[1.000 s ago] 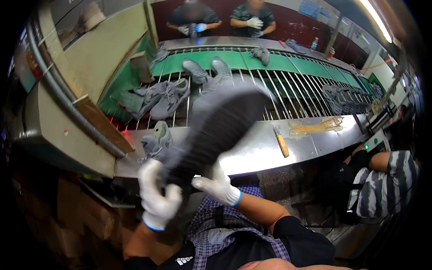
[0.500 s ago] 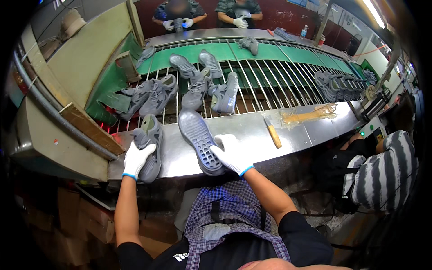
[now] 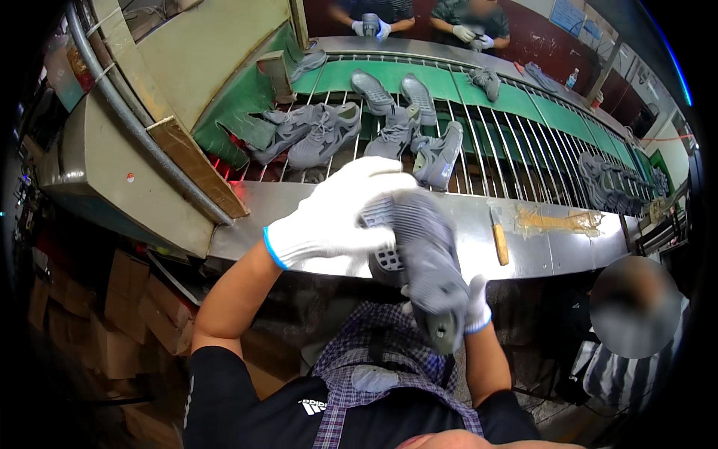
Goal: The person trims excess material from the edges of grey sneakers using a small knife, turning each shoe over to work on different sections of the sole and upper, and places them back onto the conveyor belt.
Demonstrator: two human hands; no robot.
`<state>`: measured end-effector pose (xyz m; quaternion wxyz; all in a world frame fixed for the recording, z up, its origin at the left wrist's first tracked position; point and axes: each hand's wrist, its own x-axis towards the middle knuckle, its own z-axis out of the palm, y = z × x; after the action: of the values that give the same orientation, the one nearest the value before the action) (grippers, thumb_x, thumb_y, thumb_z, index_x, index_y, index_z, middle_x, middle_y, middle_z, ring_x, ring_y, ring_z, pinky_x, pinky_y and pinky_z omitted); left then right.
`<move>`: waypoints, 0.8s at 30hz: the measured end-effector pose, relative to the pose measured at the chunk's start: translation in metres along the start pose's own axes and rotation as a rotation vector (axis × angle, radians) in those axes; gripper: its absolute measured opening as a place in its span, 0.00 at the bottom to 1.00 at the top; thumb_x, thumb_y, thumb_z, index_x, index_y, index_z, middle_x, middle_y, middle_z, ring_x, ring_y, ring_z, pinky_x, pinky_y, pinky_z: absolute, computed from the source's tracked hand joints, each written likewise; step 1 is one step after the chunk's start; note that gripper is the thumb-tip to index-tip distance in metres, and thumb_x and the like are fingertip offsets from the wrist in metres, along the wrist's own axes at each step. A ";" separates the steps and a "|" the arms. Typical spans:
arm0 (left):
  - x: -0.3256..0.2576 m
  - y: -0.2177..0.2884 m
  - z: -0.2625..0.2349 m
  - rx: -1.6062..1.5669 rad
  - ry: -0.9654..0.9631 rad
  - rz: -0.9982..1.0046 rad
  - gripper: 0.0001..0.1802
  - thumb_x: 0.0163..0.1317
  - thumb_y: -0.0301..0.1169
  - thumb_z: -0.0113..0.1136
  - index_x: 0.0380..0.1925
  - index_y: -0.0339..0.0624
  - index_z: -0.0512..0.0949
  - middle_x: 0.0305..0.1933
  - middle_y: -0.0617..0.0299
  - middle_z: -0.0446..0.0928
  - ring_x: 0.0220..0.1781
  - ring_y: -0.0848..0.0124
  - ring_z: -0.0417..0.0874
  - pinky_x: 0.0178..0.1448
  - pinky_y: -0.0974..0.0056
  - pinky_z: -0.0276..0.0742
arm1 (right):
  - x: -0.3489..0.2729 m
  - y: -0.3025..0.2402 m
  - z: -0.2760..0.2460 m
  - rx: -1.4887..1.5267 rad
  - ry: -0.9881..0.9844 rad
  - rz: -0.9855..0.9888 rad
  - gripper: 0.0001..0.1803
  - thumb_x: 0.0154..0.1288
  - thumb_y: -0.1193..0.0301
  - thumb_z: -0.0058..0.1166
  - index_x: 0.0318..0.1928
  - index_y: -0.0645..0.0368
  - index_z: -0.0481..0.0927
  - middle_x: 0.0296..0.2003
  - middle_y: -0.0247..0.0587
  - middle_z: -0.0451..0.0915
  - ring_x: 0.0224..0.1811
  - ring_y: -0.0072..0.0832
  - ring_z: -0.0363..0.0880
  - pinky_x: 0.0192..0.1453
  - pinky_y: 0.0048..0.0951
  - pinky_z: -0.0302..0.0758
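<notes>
A grey sneaker upper (image 3: 432, 258) is held up over the bench's front edge, tilted with its heel toward me. My left hand (image 3: 340, 213), in a white glove with a blue cuff, grips its toe end; the fingers are a little blurred. My right hand (image 3: 479, 305), gloved alike, is under the heel end, thumb out at the side and most fingers hidden behind the sneaker. Behind it, partly covered, is a grey shoe sole (image 3: 387, 260) with a grid of square hollows, at the metal bench edge.
A wooden-handled knife (image 3: 499, 243) lies on the steel bench (image 3: 299, 258) beside brown tape (image 3: 561, 221). Beyond are metal rollers with several grey sneakers (image 3: 325, 135) and loose soles (image 3: 372, 91). Two gloved co-workers stand across; another person (image 3: 632, 367) is at right. Cardboard boxes (image 3: 123, 307) are lower left.
The sneaker has come off the bench's left side, moved right and turned heel toward me. My right hand has left the sole's side for the sneaker's heel. The view has shifted.
</notes>
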<state>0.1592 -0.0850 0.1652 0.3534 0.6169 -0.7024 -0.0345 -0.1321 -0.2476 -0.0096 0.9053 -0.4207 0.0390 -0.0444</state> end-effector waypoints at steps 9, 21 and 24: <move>-0.019 -0.222 0.123 0.098 0.020 -0.899 0.40 0.69 0.61 0.68 0.65 0.36 0.82 0.63 0.45 0.85 0.67 0.50 0.85 0.73 0.50 0.78 | -0.095 0.129 -0.077 0.540 0.447 -0.003 0.48 0.81 0.32 0.46 0.81 0.60 0.66 0.72 0.58 0.77 0.69 0.50 0.82 0.69 0.53 0.86; 0.012 -0.036 0.132 -0.916 0.114 -0.504 0.24 0.84 0.36 0.58 0.71 0.32 0.78 0.68 0.54 0.85 0.68 0.67 0.84 0.78 0.59 0.75 | -0.106 0.112 -0.074 0.336 0.719 -0.066 0.44 0.83 0.37 0.48 0.80 0.60 0.69 0.71 0.54 0.79 0.67 0.47 0.85 0.69 0.50 0.88; -0.014 0.005 0.164 -0.621 -0.060 -0.533 0.25 0.83 0.35 0.57 0.74 0.35 0.77 0.69 0.53 0.85 0.73 0.64 0.81 0.82 0.58 0.71 | -0.113 0.125 -0.061 0.479 0.662 -0.015 0.43 0.83 0.38 0.49 0.79 0.61 0.70 0.71 0.54 0.80 0.66 0.46 0.85 0.70 0.50 0.88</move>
<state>0.0664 -0.1348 0.0389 0.4807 0.6402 -0.4840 -0.3532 -0.2452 -0.2011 -0.1404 0.9158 -0.1612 0.3140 -0.1917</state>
